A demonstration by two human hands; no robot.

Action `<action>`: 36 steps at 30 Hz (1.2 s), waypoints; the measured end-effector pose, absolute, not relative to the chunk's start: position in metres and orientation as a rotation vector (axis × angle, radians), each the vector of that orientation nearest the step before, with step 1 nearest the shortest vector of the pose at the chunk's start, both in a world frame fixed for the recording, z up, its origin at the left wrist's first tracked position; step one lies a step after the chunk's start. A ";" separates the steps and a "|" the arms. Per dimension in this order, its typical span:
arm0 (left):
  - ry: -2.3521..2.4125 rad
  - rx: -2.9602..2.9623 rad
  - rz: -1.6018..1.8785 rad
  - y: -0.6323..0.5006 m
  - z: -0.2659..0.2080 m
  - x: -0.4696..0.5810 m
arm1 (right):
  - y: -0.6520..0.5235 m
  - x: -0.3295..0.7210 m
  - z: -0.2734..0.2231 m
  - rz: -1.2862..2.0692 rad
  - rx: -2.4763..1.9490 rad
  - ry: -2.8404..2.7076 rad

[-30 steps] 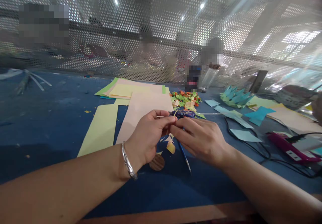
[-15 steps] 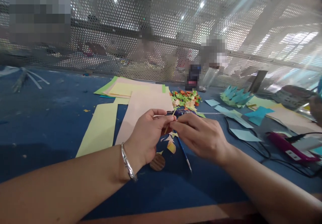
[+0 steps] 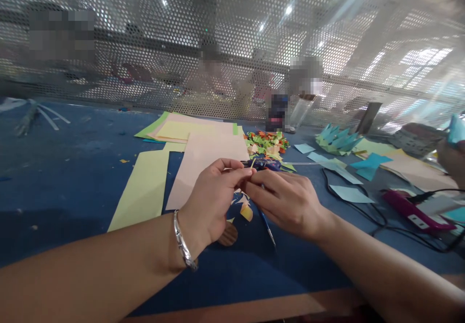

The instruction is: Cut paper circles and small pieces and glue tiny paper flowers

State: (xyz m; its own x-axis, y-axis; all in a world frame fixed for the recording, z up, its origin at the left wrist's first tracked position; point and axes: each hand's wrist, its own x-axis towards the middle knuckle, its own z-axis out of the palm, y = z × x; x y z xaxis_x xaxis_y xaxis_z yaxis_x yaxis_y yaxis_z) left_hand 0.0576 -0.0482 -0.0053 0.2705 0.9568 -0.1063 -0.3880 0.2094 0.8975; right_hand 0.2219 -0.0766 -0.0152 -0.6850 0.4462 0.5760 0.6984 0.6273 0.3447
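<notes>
My left hand [image 3: 212,199] and my right hand [image 3: 288,199] meet above the middle of the table, fingertips touching. Both pinch a thin yellow paper strip [image 3: 253,163]; its tip sticks up between the fingers and the rest is hidden. Beneath them lie small paper scraps [image 3: 243,198], a yellow-orange curled paper piece [image 3: 246,212] and a brown round disc [image 3: 228,235], partly covered by my left hand. A slim blue-handled tool with a metal tip [image 3: 269,231] lies by my right hand. Just behind the fingers is a dark blue patterned object [image 3: 267,164], partly hidden.
Pale paper sheets [image 3: 214,144] lie ahead, with a yellow-green sheet [image 3: 141,182] to the left. Colourful paper bits [image 3: 269,144] are heaped beyond. On the right are a blue paper crown shape [image 3: 336,139], a magenta power strip [image 3: 417,211], cables and another person's hand [image 3: 450,161].
My hands have drawn slightly closer together, and less of the yellow strip shows below the fingers. At the right edge, the other person's hand has come further into view with something light blue.
</notes>
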 end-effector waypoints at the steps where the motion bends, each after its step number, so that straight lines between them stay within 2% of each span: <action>1: 0.800 0.890 1.088 -0.048 -0.005 0.058 | -0.076 0.222 -0.016 -0.765 -0.894 -2.408; 6: 0.790 0.896 1.084 -0.045 -0.006 0.057 | -0.075 0.224 -0.019 -0.600 -0.890 -2.308; 13: 0.732 0.920 1.106 -0.043 -0.009 0.055 | -0.071 0.222 -0.020 -0.053 -0.892 -2.023; 25: 0.724 1.107 1.094 -0.037 -0.017 0.056 | -0.064 0.225 -0.017 0.408 -1.074 -1.762; 36: 0.723 1.161 1.034 -0.038 -0.018 0.055 | -0.062 0.228 -0.019 0.805 -1.027 -1.585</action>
State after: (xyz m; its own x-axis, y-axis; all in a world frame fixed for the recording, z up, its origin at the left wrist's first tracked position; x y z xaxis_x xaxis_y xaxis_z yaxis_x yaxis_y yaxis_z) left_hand 0.0549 -0.0379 -0.0178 0.3810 0.9233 0.0496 -0.2702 0.0599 0.9609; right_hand 0.2276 -0.0617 -0.0192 -0.0977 0.9127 0.3968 0.2177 0.4087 -0.8863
